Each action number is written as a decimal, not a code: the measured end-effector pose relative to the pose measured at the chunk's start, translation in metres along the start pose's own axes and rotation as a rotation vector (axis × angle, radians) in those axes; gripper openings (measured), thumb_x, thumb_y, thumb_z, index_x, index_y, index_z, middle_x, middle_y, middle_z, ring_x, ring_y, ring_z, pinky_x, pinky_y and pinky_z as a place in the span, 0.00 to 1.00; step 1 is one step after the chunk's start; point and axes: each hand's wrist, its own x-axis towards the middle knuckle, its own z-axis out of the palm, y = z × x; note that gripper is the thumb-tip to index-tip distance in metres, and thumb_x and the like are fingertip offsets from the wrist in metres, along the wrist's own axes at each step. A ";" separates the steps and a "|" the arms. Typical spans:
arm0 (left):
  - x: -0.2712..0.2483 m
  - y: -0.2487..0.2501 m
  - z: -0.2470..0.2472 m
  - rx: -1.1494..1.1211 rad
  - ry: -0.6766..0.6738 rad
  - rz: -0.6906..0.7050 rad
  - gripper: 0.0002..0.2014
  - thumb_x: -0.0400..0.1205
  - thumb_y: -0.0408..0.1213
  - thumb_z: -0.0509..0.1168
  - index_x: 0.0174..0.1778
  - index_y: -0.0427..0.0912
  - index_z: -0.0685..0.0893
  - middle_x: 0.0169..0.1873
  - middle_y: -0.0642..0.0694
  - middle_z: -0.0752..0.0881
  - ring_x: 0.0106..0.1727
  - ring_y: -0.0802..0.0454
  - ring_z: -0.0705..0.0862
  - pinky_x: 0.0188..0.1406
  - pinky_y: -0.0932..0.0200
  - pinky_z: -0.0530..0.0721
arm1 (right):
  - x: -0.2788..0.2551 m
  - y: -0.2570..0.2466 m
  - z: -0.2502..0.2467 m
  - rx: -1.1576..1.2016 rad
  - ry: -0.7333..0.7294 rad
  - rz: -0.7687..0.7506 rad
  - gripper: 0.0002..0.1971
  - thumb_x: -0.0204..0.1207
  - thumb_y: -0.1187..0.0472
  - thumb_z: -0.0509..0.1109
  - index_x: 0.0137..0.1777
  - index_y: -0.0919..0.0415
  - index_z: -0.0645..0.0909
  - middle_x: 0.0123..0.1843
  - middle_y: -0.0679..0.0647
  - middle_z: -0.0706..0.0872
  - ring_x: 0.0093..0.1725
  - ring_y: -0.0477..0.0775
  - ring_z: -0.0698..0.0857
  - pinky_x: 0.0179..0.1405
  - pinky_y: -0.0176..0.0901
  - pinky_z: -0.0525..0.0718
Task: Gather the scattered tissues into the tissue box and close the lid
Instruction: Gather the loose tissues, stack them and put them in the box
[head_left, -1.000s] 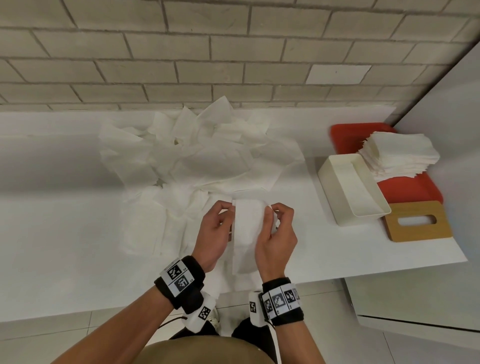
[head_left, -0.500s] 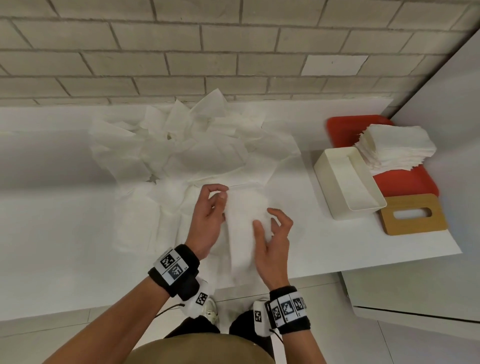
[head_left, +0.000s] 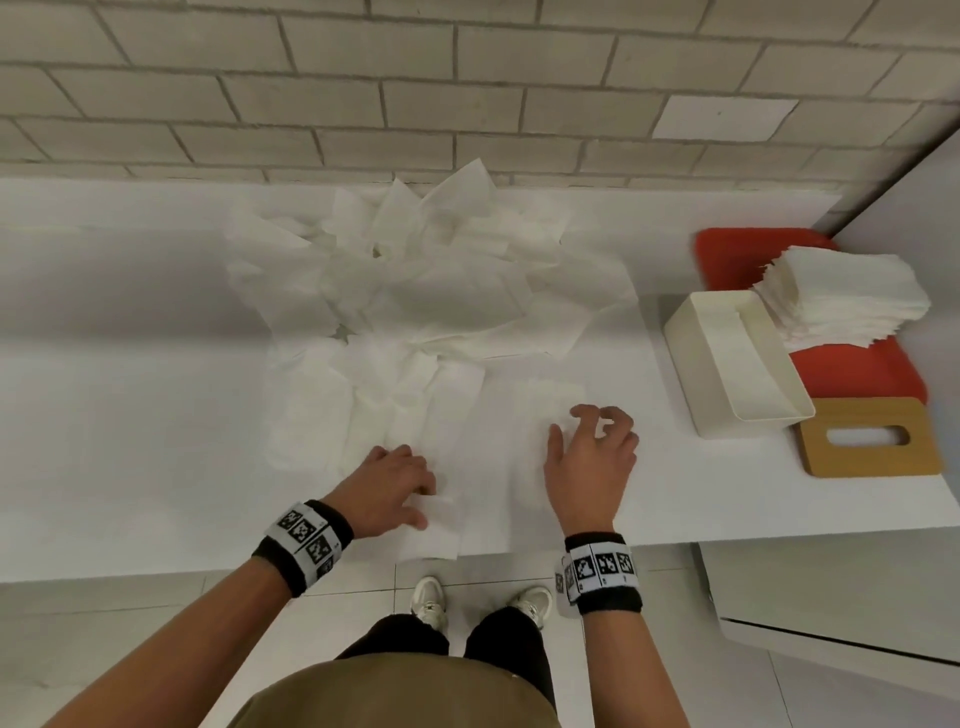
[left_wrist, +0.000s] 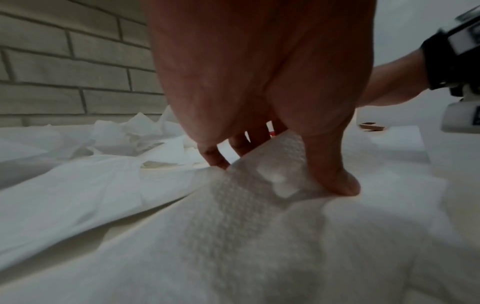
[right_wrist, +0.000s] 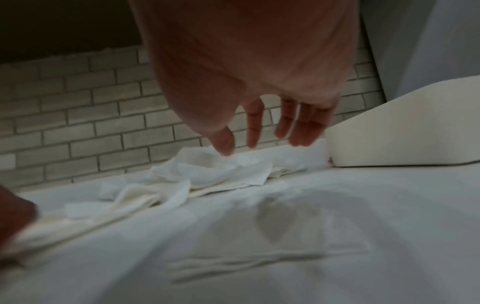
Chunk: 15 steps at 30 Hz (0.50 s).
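Note:
A loose heap of white tissues (head_left: 415, 291) covers the middle of the white table (head_left: 104, 415). My left hand (head_left: 426, 505) sits near the front edge, and in the left wrist view its thumb and fingers (left_wrist: 272, 174) pinch a raised fold of one tissue (left_wrist: 259, 205). My right hand (head_left: 576, 426) hovers with relaxed, spread fingers (right_wrist: 253, 133) over a flat folded tissue (head_left: 519, 452) and holds nothing. The cream tissue box (head_left: 737, 364) stands open to the right. Its wooden lid (head_left: 872, 436) with a slot lies beside it.
A red tray (head_left: 872, 379) behind the box carries a neat stack of folded tissues (head_left: 841, 296). A brick wall (head_left: 467, 78) runs along the back of the table. A white cabinet (head_left: 909, 208) closes off the right side. The table's front edge is just under my wrists.
Both hands let go of the tissue they were folding, and it now lies flat. The left hand moved back to the front edge and took a tissue; the right hand moved right.

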 end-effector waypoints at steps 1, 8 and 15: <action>0.002 0.003 -0.002 -0.059 0.011 0.002 0.14 0.82 0.54 0.75 0.59 0.53 0.85 0.53 0.58 0.81 0.59 0.55 0.76 0.58 0.52 0.70 | -0.006 -0.009 -0.005 0.142 -0.016 -0.033 0.14 0.86 0.49 0.73 0.67 0.53 0.82 0.69 0.56 0.78 0.59 0.59 0.80 0.57 0.54 0.81; 0.021 0.037 -0.036 -0.750 0.434 -0.088 0.10 0.88 0.51 0.72 0.51 0.57 0.76 0.43 0.57 0.85 0.43 0.54 0.85 0.48 0.57 0.83 | -0.053 -0.052 -0.026 1.017 -0.643 0.191 0.22 0.85 0.35 0.72 0.73 0.43 0.78 0.62 0.43 0.92 0.58 0.36 0.90 0.57 0.33 0.87; 0.038 0.061 -0.053 -1.388 0.648 -0.199 0.11 0.89 0.44 0.73 0.58 0.45 0.79 0.52 0.46 0.91 0.56 0.46 0.91 0.54 0.43 0.92 | -0.046 -0.046 -0.014 1.062 -0.414 0.305 0.25 0.80 0.47 0.83 0.71 0.40 0.74 0.55 0.52 0.92 0.50 0.47 0.94 0.49 0.42 0.92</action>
